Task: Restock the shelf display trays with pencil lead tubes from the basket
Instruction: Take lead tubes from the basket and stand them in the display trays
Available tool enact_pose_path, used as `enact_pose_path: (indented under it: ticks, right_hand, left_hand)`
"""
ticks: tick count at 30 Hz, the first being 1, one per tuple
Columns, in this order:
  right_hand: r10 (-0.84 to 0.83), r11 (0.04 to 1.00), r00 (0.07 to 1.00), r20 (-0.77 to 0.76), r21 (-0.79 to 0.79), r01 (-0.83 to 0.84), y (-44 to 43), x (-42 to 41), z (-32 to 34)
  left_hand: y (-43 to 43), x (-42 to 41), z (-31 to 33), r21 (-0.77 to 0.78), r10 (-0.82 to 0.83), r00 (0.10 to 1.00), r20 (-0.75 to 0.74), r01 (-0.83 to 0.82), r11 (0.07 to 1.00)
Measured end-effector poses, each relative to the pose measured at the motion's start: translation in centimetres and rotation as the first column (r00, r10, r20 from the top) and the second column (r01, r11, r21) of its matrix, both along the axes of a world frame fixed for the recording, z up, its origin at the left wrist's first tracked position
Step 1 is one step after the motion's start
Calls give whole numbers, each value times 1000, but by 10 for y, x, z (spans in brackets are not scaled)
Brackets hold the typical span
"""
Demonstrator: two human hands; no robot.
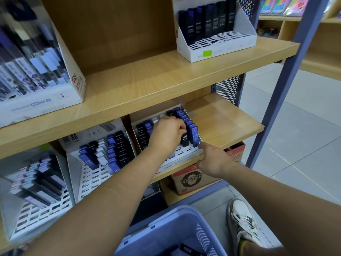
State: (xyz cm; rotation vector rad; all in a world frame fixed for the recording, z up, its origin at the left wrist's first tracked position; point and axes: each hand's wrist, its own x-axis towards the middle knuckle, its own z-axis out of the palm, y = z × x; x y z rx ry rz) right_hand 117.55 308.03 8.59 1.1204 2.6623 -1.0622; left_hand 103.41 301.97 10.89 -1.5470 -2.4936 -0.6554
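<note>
Wooden shop shelves (221, 117) are carrying a white slotted display tray (184, 152). The left hand (166, 135) is pinching a black HB 0.7 lead tube (184, 139) standing in this tray. The right hand (212, 159) is gripping the tray's front corner with curled fingers. A blue plastic basket (166, 218) is sitting below.

Left hand (167, 134): pinches a black lead tube (184, 140) standing in the tray (186, 150).
Right hand (212, 160): at four o'clock, grips the tray's front corner.
Basket (173, 223): six o'clock, low.
</note>
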Motion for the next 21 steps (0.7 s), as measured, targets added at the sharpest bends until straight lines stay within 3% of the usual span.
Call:
enact_pose_path:
  ticks: [5, 7, 9, 11, 12, 14, 17, 21]
  right_hand:
    - [50, 998, 998, 46, 23, -51, 2, 2, 1]
    - [87, 994, 993, 85, 63, -92, 1, 2, 8]
    - [130, 985, 985, 114, 96, -141, 0, 2, 20]
    - [180, 975, 974, 136, 106, -195, -3, 4, 37]
    - [221, 966, 964, 146, 106, -237, -6, 6, 45]
    - [311, 947, 940, 144, 34, -318, -20, 13, 56]
    - [499, 862, 849, 173, -1, -506, -56, 24, 45]
    - [696, 712, 658, 287, -156, -685, -95, 38, -16]
  left_hand:
    - [-7, 0, -3, -22, 40, 997, -65, -42, 999]
    - [-21, 9, 1, 60, 41, 996, -74, -36, 998]
    - [-46, 26, 2, 178, 32, 999, 37, -38, 983]
    - [-79, 46, -2, 203, 3, 954, 300, -67, 977]
    - [-96, 54, -6, 173, -6, 900, 437, -77, 982]
    - [-128, 65, -25, 32, 21, 823, 568, -47, 998]
    - [-176, 72, -69, -207, 109, 803, 587, 19, 978]
    - [-240, 76, -148, -382, 354, 742, 569, -143, 913]
